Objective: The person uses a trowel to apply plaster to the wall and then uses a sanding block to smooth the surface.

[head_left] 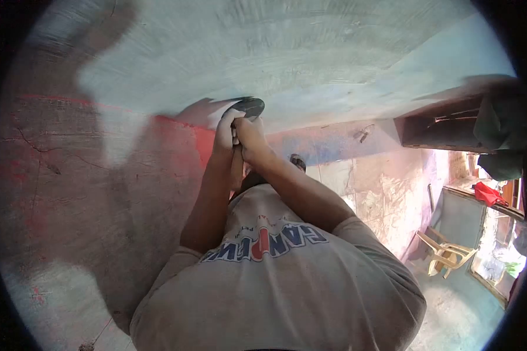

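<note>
My left hand (226, 130) and my right hand (251, 138) are close together in front of me, both with fingers curled. A dark, flat, oval disc-like tool (250, 107) shows just beyond them, at the pale grey-blue wall (298, 64). Both hands grip at its near side; its handle is hidden by my fingers, and its exact kind cannot be made out. A brownish shape (237, 168) shows between my forearms below the hands. The tool's shadow falls on the wall to the left.
Red paint (184, 133) marks the wall to the left, with bare grey surface (88, 205) beside it. A shoe (298, 161) shows below my right forearm. At the right are a dark wooden ledge (445, 128), a red cloth (489, 194) and a light plastic chair (448, 255).
</note>
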`<state>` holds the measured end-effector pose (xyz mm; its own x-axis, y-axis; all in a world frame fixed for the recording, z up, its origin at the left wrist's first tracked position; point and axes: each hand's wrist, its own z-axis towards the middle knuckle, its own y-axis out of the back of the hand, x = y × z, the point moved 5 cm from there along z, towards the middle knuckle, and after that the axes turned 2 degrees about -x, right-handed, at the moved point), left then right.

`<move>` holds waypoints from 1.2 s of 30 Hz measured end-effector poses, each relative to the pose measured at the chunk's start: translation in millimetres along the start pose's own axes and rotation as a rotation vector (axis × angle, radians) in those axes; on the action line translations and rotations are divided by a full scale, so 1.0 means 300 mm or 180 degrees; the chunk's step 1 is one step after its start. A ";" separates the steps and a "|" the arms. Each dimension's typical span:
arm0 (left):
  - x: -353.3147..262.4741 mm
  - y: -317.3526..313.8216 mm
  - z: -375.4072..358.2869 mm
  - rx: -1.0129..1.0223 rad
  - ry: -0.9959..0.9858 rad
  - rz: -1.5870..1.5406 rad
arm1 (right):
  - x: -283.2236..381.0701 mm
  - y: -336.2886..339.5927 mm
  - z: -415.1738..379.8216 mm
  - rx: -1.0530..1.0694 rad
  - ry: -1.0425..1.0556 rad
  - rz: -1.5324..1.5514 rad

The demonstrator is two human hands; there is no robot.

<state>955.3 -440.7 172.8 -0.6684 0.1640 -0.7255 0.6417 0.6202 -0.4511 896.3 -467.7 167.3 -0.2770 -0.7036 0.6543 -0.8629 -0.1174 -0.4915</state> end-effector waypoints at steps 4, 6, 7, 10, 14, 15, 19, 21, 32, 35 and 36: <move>-0.055 -0.026 -0.077 -0.0140 -0.0037 -0.0175 | 0.091 -0.050 -0.119 0.0184 0.0295 0.0004; -0.051 -0.027 -0.081 -0.0085 0.0136 -0.0181 | 0.043 -0.039 -0.071 0.0167 0.0147 0.0074; -0.014 0.012 -0.026 -0.0041 0.0312 -0.0238 | 0.001 -0.016 -0.010 0.0191 0.0143 0.0028; -0.034 0.021 0.019 0.0160 0.0061 -0.0019 | 0.037 -0.023 0.001 0.0054 0.0328 -0.0362; -0.024 -0.006 -0.028 -0.0113 -0.0118 -0.0193 | 0.053 -0.045 -0.082 0.0013 0.0130 -0.0002; -0.018 -0.001 -0.006 -0.0158 0.0001 -0.0241 | 0.048 -0.041 -0.054 -0.0025 0.0082 -0.0139; -0.082 -0.055 -0.071 0.0109 -0.0330 -0.0231 | 0.082 -0.055 -0.103 0.0044 0.0313 -0.0101; -0.075 -0.028 -0.088 0.0214 -0.0227 -0.0187 | 0.084 -0.064 -0.128 0.0115 0.0262 -0.0116; -0.021 -0.014 -0.074 0.0131 -0.0325 -0.0228 | 0.022 -0.006 -0.040 -0.0074 0.0202 -0.0548; -0.009 -0.004 -0.058 0.0143 -0.0113 -0.0208 | 0.060 -0.021 -0.104 -0.0002 0.0208 -0.0315; -0.009 0.011 -0.048 0.0177 -0.0004 -0.0185 | 0.060 -0.021 -0.096 0.0076 0.0075 -0.0262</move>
<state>953.8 -428.0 180.7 -0.7047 0.1281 -0.6979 0.6219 0.5851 -0.5205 884.7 -459.5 198.8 -0.2157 -0.6741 0.7064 -0.8729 -0.1911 -0.4489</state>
